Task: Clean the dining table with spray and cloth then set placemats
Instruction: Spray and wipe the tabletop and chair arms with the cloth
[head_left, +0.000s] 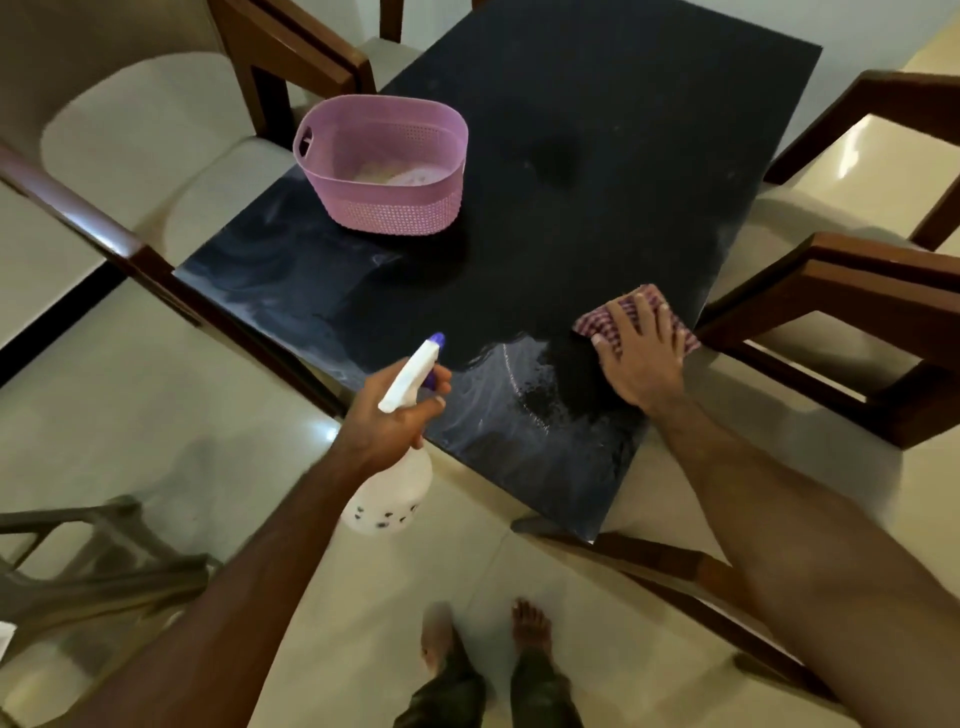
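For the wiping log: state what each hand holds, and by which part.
The left hand grips the spray bottle round its neck, just under the trigger head. The right hand holds nothing; it presses flat on the checked cloth.

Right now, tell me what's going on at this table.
A person is cleaning the dark stone dining table. The left hand grips a white plastic spray bottle with a purple nozzle at the near edge. The right hand presses flat on a red checked cloth by the right edge, beside a wet patch. A pink perforated plastic basket sits on the table's left side. No placemats are laid.
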